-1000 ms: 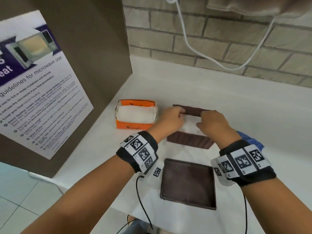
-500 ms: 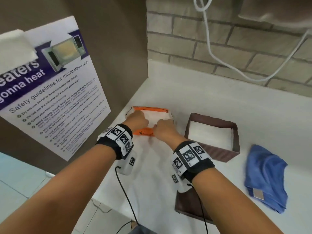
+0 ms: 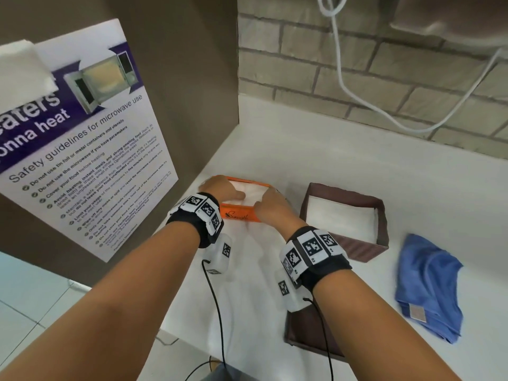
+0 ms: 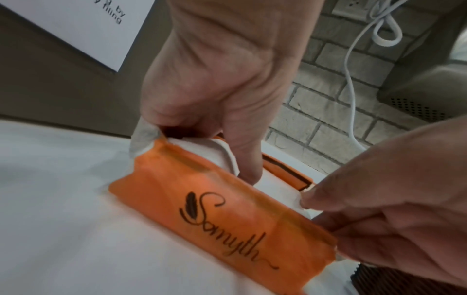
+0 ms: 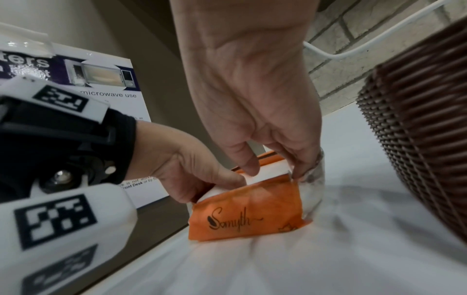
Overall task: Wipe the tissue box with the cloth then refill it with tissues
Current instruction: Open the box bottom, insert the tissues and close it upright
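both hands work at the orange tissue pack [image 3: 242, 214] near the desk's [image 3: 343, 166] left wall. the left hand [image 3: 220, 188] has its fingers [image 4: 242, 159] clamped on the tissues [image 4: 217, 147]; the right hand [image 3: 270, 207] pinches the pack's other end. the brown tissue box [image 3: 382, 232] stands just right, the blue cloth [image 3: 428, 284] beyond it.

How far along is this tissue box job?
Partly refilled: the brown tissue box stands open with white tissues inside, and the blue cloth lies set aside, so wiping looks over. In hand: the left hand and right hand grip tissues in the orange pack. Left: moving those into the box and putting on its lid, lying near the counter edge.
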